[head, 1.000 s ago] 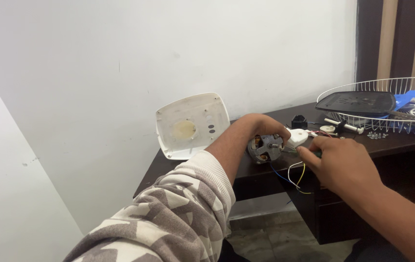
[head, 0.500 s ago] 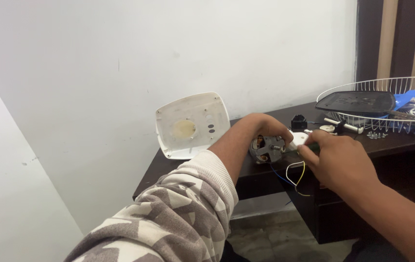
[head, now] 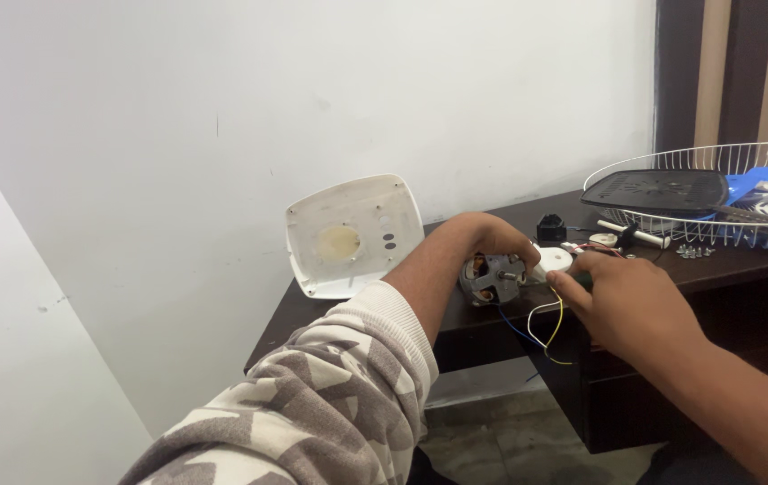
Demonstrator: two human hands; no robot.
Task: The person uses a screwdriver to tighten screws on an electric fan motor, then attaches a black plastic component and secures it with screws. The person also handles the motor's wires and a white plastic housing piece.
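Observation:
My left hand (head: 483,241) grips a small grey metal fan motor (head: 490,278) at the front edge of a dark wooden table (head: 725,265). A white round part (head: 553,260) sits on the motor's right side. My right hand (head: 622,301) is closed around something dark at that white part; what it holds is mostly hidden by the fingers. Yellow, blue and white wires (head: 546,323) hang from the motor below the table edge.
A white square plastic housing (head: 353,235) leans against the wall at the table's left end. A white wire fan guard (head: 716,193) holding a black grille and blue pieces lies at the right. Small screws (head: 694,252), a white rod and a black part lie between.
My right hand has shifted slightly down and to the left along the motor's white part. My left hand keeps its grip on the motor.

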